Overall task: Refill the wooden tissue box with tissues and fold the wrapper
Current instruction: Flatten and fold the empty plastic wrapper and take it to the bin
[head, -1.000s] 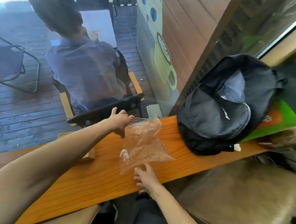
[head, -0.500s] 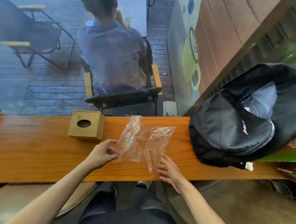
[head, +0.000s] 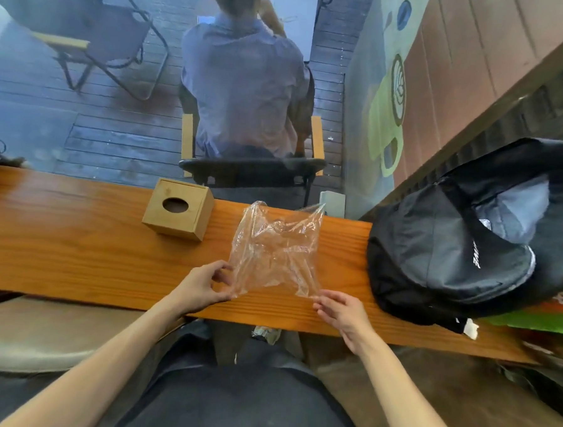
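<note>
At the middle of the frame, a clear plastic wrapper (head: 276,249) lies crumpled on the long wooden counter (head: 76,251). The left hand (head: 201,287) pinches its lower left corner between thumb and fingers. The right hand (head: 342,311) pinches the lower right corner with its fingertips. The wooden tissue box (head: 178,213) stands just left of the wrapper, apart from it, and a black backpack (head: 468,236) rests at the right.

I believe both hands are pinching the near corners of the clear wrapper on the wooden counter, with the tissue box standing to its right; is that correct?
Not quite: in the head view the wooden tissue box stands to the left of the clear wrapper, not its right. The left hand and right hand do pinch its near corners on the wooden counter.
</note>
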